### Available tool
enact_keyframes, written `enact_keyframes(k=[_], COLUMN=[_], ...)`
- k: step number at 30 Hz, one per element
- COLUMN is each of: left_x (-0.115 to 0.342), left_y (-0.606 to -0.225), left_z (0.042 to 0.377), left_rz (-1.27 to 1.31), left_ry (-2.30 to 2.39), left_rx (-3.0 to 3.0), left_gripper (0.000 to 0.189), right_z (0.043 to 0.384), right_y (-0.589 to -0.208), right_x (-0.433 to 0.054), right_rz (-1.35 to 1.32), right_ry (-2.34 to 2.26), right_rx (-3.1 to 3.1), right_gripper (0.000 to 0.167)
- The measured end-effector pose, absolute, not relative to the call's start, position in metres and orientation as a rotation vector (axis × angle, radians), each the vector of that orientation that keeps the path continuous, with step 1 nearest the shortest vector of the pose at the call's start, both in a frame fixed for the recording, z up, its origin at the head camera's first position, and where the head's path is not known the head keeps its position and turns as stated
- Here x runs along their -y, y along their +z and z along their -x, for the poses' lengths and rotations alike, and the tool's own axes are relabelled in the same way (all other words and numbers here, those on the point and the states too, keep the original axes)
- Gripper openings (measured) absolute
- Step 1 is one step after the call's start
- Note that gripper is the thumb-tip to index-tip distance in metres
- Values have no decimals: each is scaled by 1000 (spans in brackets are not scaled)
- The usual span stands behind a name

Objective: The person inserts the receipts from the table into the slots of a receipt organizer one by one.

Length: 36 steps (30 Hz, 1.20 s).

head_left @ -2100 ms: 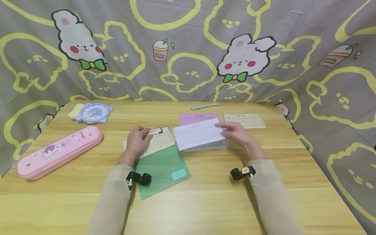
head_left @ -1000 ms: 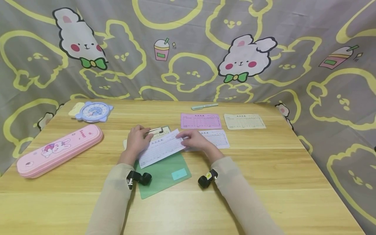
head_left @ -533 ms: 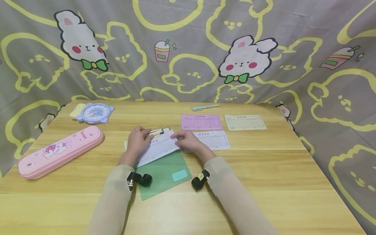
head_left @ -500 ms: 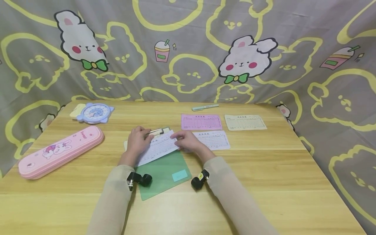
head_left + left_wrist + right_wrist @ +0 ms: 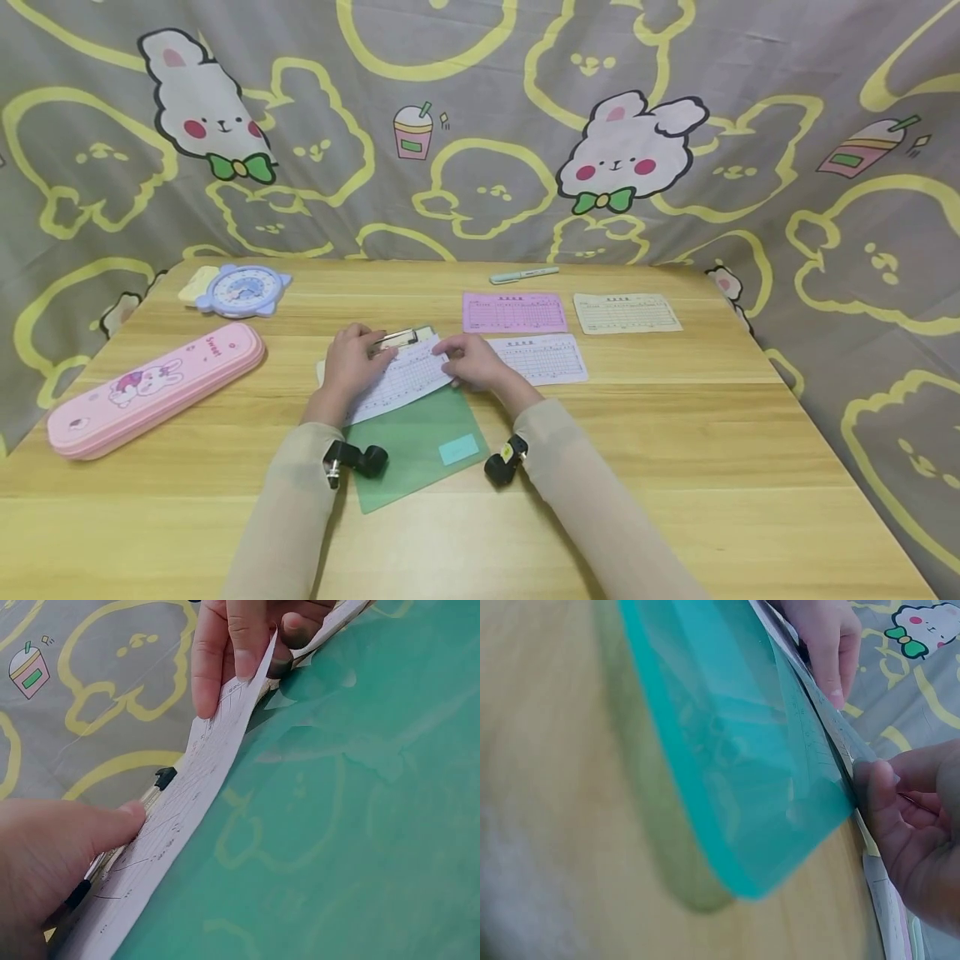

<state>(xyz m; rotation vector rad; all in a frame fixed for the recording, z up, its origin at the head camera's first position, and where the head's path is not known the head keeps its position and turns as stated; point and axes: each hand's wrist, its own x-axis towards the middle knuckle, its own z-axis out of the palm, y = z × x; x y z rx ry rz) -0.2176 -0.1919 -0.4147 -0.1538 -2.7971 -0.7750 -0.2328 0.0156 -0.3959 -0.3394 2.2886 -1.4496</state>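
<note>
A translucent green clipboard (image 5: 412,458) lies tilted on the table, a small teal label (image 5: 458,449) near its lower right corner. Its metal clip (image 5: 397,338) is at the far edge. My left hand (image 5: 351,367) grips the clipboard there, thumb by the clip and over the paper; its other fingers are partly hidden. Across the board's upper part lies a white printed form (image 5: 405,383) over a cream sheet. My right hand (image 5: 477,363) pinches the form's right end between thumb and fingers, as the right wrist view also shows at the paper's corner (image 5: 862,750).
Right of the hands lie a white form (image 5: 540,360), a pink form (image 5: 513,313) and a cream form (image 5: 628,313). A pale green pen (image 5: 523,275) sits behind them. At left are a pink pencil case (image 5: 153,392) and a blue toy clock (image 5: 243,292).
My right hand has carried the white form leftward from above the other forms onto the clipboard, then shifted slightly further left. My left hand stays at the clip, its thumb now over the form.
</note>
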Motion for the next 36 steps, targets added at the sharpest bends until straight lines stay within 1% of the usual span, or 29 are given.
enact_keyframes(k=[12,24,36], left_x=[191,192,190], left_y=[-414,-410,-415], left_z=[218,218,222], left_rz=[116,185,225], left_ry=[-674,-604,-526], left_rx=[2868,2863,2856], left_gripper=[42,41,39], right_z=[234,233,236], right_y=[-399,-396,-391], right_x=[-15,-14,-12], right_rz=[325,378,373], right_ry=[-1430,-1414,-1395], right_rx=[-2294,-2320,-2343], right_gripper=[32,31,31])
